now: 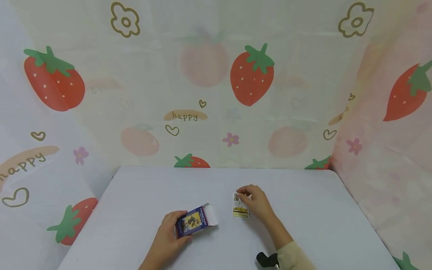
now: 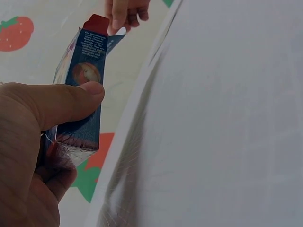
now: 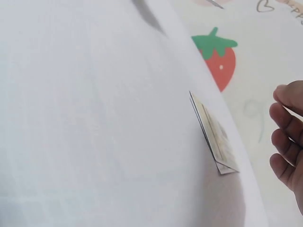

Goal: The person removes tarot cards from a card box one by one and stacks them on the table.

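My left hand (image 1: 168,234) grips a small dark blue card box (image 1: 193,222) with a yellow picture on its front. The box's end flap (image 1: 211,215) stands open toward the right. In the left wrist view, the thumb presses the side of the box (image 2: 78,118), which tilts upward. A few playing cards (image 1: 241,212) lie loosely stacked on the table, face up. Just over their top edge hovers my right hand (image 1: 259,205). The right wrist view shows its fingers (image 3: 284,142) loosely curled with nothing between them, apart from the cards (image 3: 215,137).
A white cloth covers the table (image 1: 152,195). Patterned sheets with strawberries hang behind it (image 1: 209,93) and at both sides. A black device (image 1: 266,259) sits at my right wrist, near a pale sleeve (image 1: 293,257).
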Demonstrator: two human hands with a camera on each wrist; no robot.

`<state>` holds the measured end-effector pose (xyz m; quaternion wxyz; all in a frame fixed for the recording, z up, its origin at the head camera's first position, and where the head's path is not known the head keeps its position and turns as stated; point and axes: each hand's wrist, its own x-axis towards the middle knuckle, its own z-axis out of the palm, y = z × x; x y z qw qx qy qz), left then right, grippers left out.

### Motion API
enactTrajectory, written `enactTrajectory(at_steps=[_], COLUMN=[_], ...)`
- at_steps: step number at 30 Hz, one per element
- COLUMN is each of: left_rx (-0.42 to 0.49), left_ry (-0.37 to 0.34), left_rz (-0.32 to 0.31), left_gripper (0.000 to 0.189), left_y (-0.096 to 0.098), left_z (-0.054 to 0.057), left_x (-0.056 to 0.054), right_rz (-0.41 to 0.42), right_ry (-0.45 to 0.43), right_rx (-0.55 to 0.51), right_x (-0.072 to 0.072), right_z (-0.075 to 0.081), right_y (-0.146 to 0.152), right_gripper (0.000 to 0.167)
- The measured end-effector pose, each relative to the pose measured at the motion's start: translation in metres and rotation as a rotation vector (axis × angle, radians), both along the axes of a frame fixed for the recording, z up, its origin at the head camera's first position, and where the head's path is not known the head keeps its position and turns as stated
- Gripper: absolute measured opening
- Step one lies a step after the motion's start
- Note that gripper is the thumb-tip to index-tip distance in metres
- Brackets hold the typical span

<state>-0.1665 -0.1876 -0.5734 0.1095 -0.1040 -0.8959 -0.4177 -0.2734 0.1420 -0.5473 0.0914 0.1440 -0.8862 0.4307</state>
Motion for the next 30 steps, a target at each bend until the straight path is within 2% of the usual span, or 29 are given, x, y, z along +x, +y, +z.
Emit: enactTrajectory(at_steps=[9, 14, 19, 30], left_rx=[0.002, 0.003, -0.006, -0.040], left_ry=[-0.022, -0.022, 0.002, 0.102], left_rz=[0.004, 0.004, 0.001, -0.012], left_gripper=[0.081, 0.081, 0.081, 0.082], left_y=[0.000, 0.000, 0.001, 0.001], left_z=[0.001, 0.000, 0.000, -0.003], left_x=[0.000, 0.000, 0.000, 0.001], right_rz=[0.024, 0.036, 0.044, 0.077], right_ry=[-0.010, 0.028, 0.058, -0.030], right_rx=[-0.045, -0.066, -0.080, -0.116], right_x=[0.014, 0.022, 0.029, 0.049], right_z=[-0.006, -0.008, -0.008, -0.005], right_y=[-0.008, -0.013, -0.020, -0.035], right_gripper=[0.011, 0.010, 0.011, 0.011])
